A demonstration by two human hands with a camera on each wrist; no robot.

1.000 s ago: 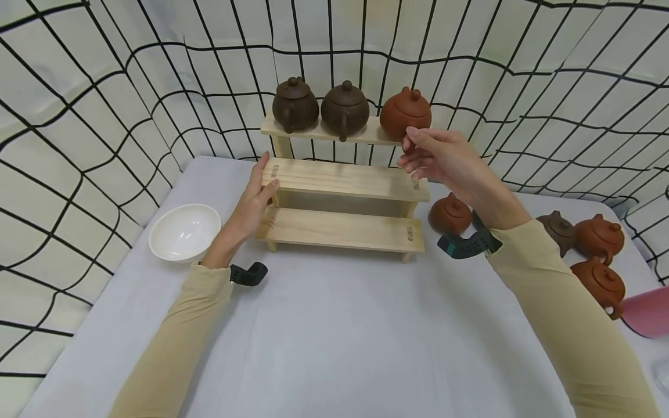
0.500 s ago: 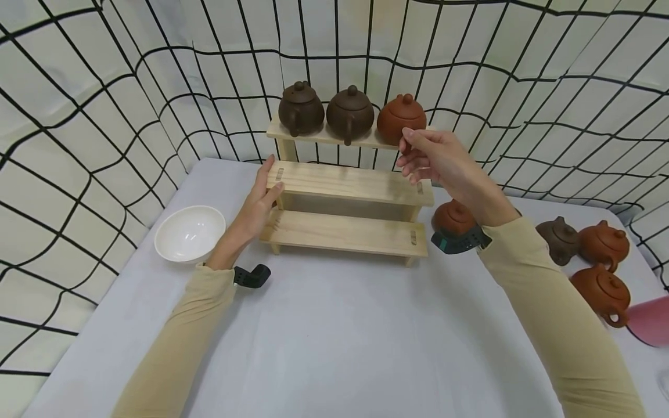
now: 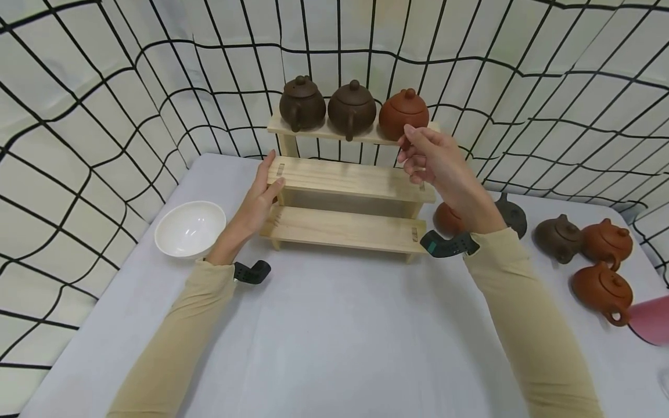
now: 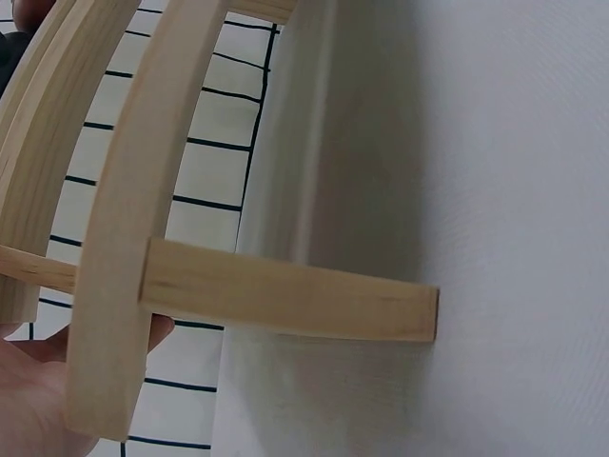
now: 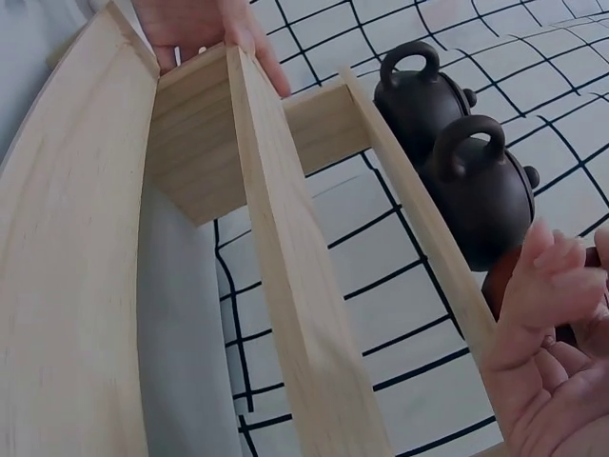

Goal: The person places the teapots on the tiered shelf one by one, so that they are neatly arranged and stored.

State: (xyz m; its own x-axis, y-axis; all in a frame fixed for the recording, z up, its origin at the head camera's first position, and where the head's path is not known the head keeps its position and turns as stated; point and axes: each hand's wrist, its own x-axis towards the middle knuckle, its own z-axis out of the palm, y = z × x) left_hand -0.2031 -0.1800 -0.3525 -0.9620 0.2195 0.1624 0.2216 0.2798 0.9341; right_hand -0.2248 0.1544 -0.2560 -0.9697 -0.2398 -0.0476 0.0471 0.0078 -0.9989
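Observation:
A three-tier wooden shelf [image 3: 347, 228] stands on the table. Two dark brown teapots [image 3: 302, 104] and a reddish-brown teapot [image 3: 403, 114] sit in a row on its top tier. My right hand [image 3: 439, 165] pinches the reddish-brown teapot's handle, which the fingers mostly hide. In the right wrist view, this hand covers much of the teapot [image 5: 499, 281]. My left hand [image 3: 256, 197] grips the left end of the middle tier, its thumb on the board. Part of that hand [image 4: 38, 395] shows behind the wood in the left wrist view.
A white bowl [image 3: 190, 229] lies left of the shelf. Several teapots stand to the right, including a dark grey one [image 3: 513, 216] and an orange-brown one [image 3: 601, 287], near a pink object [image 3: 650, 320]. Black wire mesh [image 3: 219, 81] encloses the back and sides.
The reddish-brown teapot has shifted slightly left towards the dark ones, my right hand staying at its handle. My right forearm has swung left, uncovering a dark grey teapot. My left hand keeps its grip.

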